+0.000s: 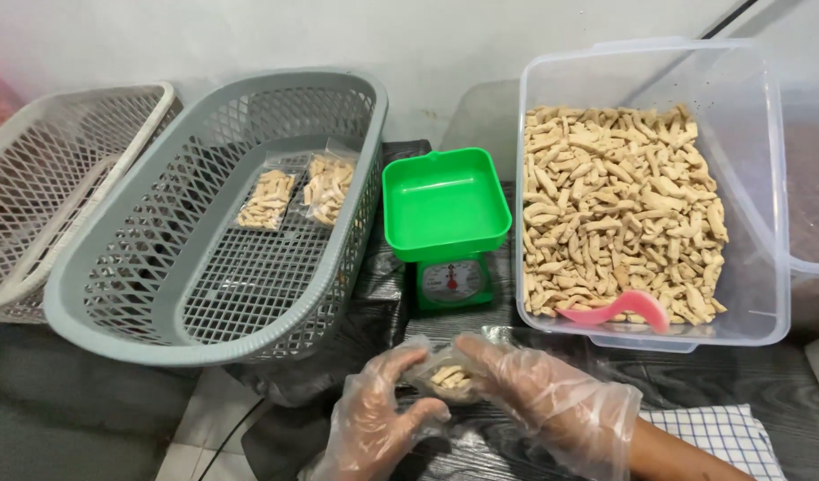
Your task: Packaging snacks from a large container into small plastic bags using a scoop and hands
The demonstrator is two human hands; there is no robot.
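My left hand [378,414] and my right hand [552,401], both in thin clear plastic gloves, together hold a small clear bag of beige stick snacks [447,376] low in the middle, just above the dark table. Right behind the bag stands a green kitchen scale [445,207] with an empty square pan and a round dial. To its right a large clear plastic tub [748,178] is filled with loose beige stick snacks [619,205], and a pink scoop [619,307] lies on them at the front.
A grey slatted basket [115,285] at the left holds two filled snack bags [295,191] at its far end. A cream basket [35,178] sits further left. A checked cloth [721,436] lies bottom right. A second clear container [810,196] stands at the right edge.
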